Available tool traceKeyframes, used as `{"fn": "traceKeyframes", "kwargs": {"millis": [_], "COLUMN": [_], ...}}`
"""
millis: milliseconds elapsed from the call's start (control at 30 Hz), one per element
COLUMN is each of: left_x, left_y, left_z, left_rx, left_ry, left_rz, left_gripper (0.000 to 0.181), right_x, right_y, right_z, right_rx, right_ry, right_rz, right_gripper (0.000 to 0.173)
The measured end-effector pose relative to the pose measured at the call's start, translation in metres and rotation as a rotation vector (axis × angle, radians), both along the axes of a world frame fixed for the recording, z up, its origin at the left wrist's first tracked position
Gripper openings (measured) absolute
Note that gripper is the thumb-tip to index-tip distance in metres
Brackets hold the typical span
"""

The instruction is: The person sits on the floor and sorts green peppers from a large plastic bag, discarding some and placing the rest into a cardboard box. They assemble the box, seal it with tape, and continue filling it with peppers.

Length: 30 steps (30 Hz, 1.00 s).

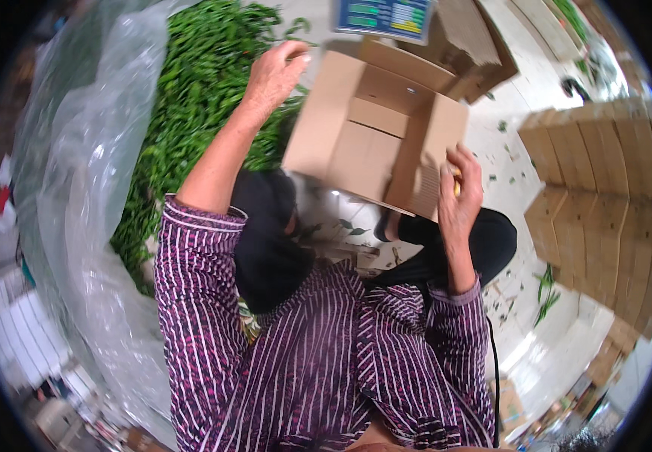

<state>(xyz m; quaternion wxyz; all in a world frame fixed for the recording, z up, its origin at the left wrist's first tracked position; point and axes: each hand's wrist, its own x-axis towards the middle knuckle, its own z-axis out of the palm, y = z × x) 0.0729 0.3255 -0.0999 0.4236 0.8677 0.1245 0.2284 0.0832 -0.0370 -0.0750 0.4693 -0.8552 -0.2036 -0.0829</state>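
An open, empty cardboard box (368,150) tilts in front of me with its flaps spread. My left hand (277,73) is raised over the edge of a heap of long green peppers or pods (207,73), left of the box; its fingers curl, and I see nothing in them. At the box's right flap is my right hand (461,183), fingers bent around a small yellow-orange object (457,182), mostly hidden by the fingers. Whether that hand also touches the flap is unclear.
Clear plastic sheeting (97,141) borders the heap on the left. A blue panel with lit displays (382,16) stands beyond the box, beside another open carton (467,39). Stacked cardboard boxes (591,220) stand on the right. Leaf scraps (546,294) lie on the tiled floor.
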Motion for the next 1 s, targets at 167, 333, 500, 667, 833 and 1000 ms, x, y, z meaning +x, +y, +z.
{"fn": "traceKeyframes", "kwargs": {"millis": [167,333,500,667,833,1000], "left_x": [-0.126,-0.309,-0.431,-0.411,-0.378,-0.345], "left_y": [0.046,0.092,0.029,0.011,0.074,0.128], "left_z": [0.009,-0.156,-0.269,-0.275,-0.266,-0.242], "left_rx": [-0.543,-0.907,-0.934,-0.579,-0.044,0.054], "left_ry": [0.087,0.127,0.356,0.517,0.513,0.587], "left_rz": [0.052,0.669,1.011,0.993,0.765,0.749], "left_gripper": [0.044,0.034,0.041,0.053,0.070,0.059], "right_x": [-0.063,-0.089,-0.096,-0.099,-0.097,-0.097], "right_y": [0.021,0.081,0.124,0.125,0.115,0.118], "right_z": [-0.007,-0.063,-0.098,-0.114,-0.123,-0.126], "right_rx": [-0.151,-0.229,-0.308,-0.456,-0.654,-0.563], "right_ry": [0.337,0.348,0.322,0.512,0.445,0.467], "right_rz": [0.437,0.829,0.787,0.483,0.598,0.549], "right_gripper": [0.017,0.032,0.068,0.070,0.087,0.083]}}
